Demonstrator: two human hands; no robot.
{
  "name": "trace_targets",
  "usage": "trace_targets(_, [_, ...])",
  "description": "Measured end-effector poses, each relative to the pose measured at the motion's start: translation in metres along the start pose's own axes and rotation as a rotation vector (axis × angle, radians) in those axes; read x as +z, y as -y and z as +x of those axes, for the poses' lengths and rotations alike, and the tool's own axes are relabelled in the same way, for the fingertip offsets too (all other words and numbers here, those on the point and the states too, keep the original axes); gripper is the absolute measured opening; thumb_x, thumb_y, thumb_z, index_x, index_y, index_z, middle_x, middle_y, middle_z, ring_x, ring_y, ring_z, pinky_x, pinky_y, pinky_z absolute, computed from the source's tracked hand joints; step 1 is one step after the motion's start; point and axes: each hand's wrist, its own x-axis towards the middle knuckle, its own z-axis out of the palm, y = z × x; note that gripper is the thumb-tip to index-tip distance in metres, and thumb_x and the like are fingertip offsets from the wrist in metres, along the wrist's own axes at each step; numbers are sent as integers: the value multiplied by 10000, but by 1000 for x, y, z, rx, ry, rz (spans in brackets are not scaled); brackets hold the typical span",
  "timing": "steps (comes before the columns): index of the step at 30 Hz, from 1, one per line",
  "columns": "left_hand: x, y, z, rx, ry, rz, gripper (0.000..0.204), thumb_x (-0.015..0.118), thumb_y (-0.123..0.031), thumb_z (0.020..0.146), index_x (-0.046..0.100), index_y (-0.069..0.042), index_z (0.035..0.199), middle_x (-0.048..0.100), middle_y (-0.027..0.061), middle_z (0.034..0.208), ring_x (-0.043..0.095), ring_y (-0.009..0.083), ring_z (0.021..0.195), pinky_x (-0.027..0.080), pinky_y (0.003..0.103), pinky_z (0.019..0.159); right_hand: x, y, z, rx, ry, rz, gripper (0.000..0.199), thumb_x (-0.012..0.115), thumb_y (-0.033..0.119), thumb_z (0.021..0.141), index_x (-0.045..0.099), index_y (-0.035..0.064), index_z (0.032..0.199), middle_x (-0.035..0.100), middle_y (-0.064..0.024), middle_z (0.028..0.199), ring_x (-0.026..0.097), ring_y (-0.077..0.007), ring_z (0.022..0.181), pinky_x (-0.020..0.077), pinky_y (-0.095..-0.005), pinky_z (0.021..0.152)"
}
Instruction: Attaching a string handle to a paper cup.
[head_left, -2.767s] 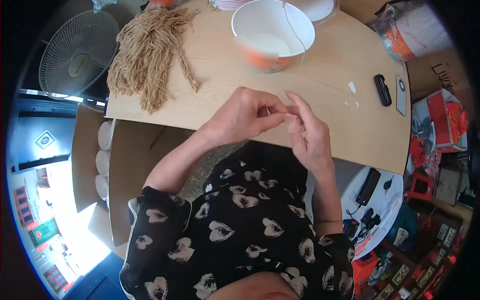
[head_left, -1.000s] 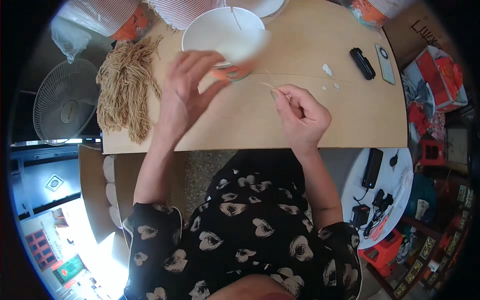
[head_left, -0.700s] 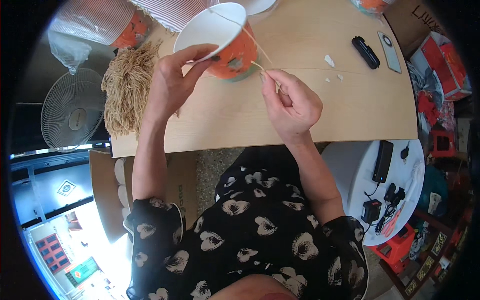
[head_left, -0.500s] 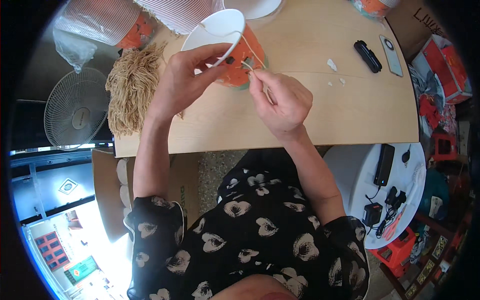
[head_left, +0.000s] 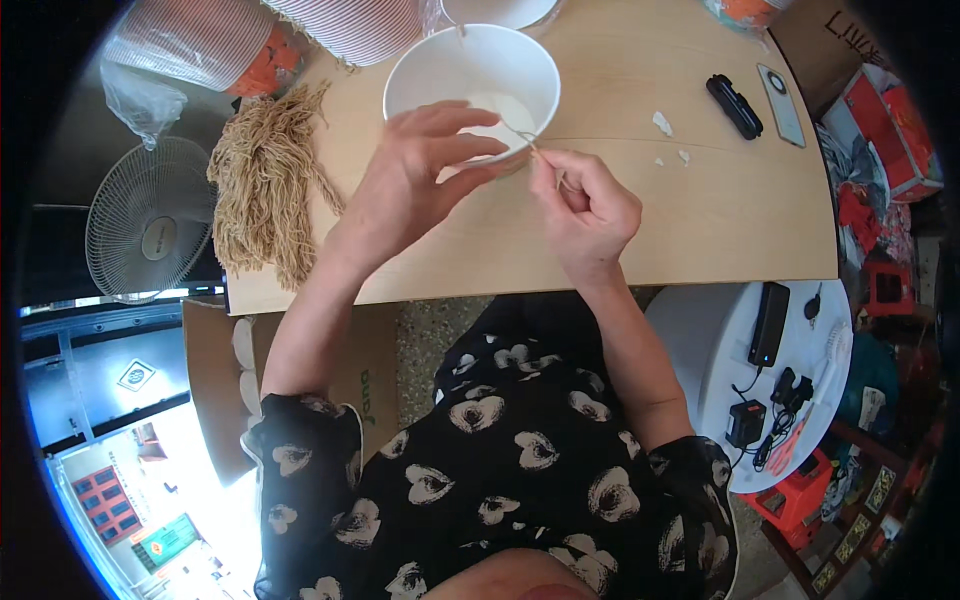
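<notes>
A white paper bucket [head_left: 530, 80] stands upright on the table, its mouth facing up. Over its near left rim is my left hand [head_left: 405, 165], fingers apart and bent; whether they touch the wall cannot be made out. My right hand [head_left: 590, 205], at the near right rim, pinches a thin beige cord [head_left: 524, 133] between thumb and forefinger. The cord curves over the rim toward my left fingertips. A bit of cord also shows at the bucket's far rim. Left of my left hand lies a thick bundle of beige cords [head_left: 262, 185].
Nested paper buckets [head_left: 185, 45] stand at the far left, more stacks [head_left: 350, 25] behind. White scraps [head_left: 662, 124], a black oblong case [head_left: 734, 106] and a phone [head_left: 781, 105] lie right. Below is a round white table [head_left: 700, 345] with chargers; a fan [head_left: 150, 225] stands left.
The bucket has gone from tilted, orange side showing, to upright with its mouth up. My right hand has moved slightly right with the cord. My left fingers have spread over the rim.
</notes>
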Motion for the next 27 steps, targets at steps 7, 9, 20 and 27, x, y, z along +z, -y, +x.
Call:
trace_targets(7, [-15,18,-20,-46,-71,-35,253,752,-53,820,748,-102,1068,738,95,882,704,239,810,532,358,719,-12,-7,-2,-295,-49,-194,126,761,-87,785,710,-10,870,474,35,558,393,-47,466,305,-224,450])
trace_targets(9, [-5,8,-21,-117,-114,-87,229,747,-49,832,744,-76,1059,733,107,869,693,232,750,528,340,655,-8,-8,-8,-433,-23,-243,155,785,-76,739,716,3,854,520,-25,568,471,-127,451,366,-269,450])
trace_targets(20, [8,-16,-16,-313,-254,-271,151,743,-59,870,724,0,1007,751,91,845,733,144,735,582,256,646,11,-15,-17,-424,-35,-277,186,785,-74,704,676,28,814,571,-45,590,532,-168,462,426,-288,472])
trace_targets(27, [8,-20,-12,-320,-231,-239,142,743,-52,862,708,3,989,750,90,839,738,149,741,589,264,657,13,-10,-12,-350,-7,-317,209,754,-27,701,575,77,732,574,-41,601,594,-216,517,452,-328,483])
